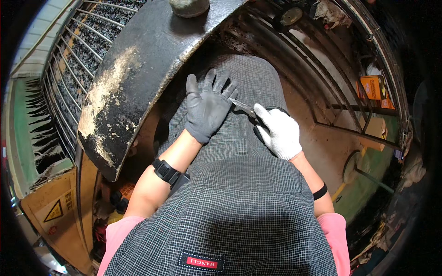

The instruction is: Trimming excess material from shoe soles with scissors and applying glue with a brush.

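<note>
My left hand (207,108), in a dark grey glove, lies palm up over my lap with its fingers spread. My right hand (280,131), in a white knit glove, is closed around a pair of scissors (245,108) with pointed silver blades. Their dark handles are partly hidden by the glove. The closed blade tips point left and meet the edge of the left glove near its fingers, though I cannot tell whether they touch. Beneath both hands, a dark checked apron (248,184) covers my lap and legs.
A worn black table edge (152,69) curves across the upper left, with a round grey block (189,7) on it. Beyond is a wire rack (83,39) of dark pieces. Metal bars (322,69) arch at the right, near an orange box (372,87). A cardboard box (55,207) stands lower left.
</note>
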Demonstrator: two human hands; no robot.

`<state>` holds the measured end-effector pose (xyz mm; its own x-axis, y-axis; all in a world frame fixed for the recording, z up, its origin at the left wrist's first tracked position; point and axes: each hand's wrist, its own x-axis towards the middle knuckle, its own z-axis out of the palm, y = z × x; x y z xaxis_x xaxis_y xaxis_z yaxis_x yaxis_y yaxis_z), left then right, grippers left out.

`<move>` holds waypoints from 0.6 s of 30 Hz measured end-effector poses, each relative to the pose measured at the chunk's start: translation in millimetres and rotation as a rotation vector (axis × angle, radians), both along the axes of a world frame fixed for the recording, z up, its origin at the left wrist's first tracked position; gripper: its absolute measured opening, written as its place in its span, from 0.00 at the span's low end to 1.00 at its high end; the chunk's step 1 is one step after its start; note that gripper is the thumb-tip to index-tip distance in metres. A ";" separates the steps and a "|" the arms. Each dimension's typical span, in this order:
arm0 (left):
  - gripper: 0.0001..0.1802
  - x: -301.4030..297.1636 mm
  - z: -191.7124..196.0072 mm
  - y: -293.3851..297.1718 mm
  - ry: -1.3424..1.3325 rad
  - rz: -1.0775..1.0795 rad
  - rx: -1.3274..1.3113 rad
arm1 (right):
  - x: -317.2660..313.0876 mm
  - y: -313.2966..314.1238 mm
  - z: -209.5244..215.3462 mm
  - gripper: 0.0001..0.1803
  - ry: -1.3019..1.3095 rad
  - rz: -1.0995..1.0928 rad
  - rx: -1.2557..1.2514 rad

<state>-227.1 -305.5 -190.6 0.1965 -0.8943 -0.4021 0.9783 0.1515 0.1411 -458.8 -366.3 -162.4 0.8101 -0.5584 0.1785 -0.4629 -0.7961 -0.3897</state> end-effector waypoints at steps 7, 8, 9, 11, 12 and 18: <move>0.48 -2.1 3.1 -2.3 0.014 0.000 -0.011 | 2.1 -0.4 -7.0 0.31 -0.032 -0.100 0.053; 0.48 -3.7 3.6 -3.9 0.013 -0.005 -0.007 | -0.2 -2.4 -11.9 0.31 -0.061 -0.150 0.045; 0.48 -3.5 4.0 -2.2 0.019 -0.006 -0.002 | 0.6 -1.9 -12.7 0.30 -0.091 -0.194 0.034; 0.49 -3.2 5.2 0.4 0.023 -0.006 0.001 | -0.9 -0.2 -10.5 0.30 -0.105 -0.172 0.049; 0.49 -3.2 6.4 1.7 0.033 0.002 0.009 | -1.5 0.5 -8.3 0.30 -0.116 -0.151 0.065; 0.51 -0.8 7.0 1.8 0.030 0.025 0.031 | -4.1 0.0 -4.9 0.32 -0.106 -0.046 0.059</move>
<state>-227.9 -303.7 -183.5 0.2067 -0.8762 -0.4354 0.9780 0.1725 0.1172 -462.9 -366.3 -167.3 0.7616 -0.6068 0.2275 -0.4521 -0.7490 -0.4844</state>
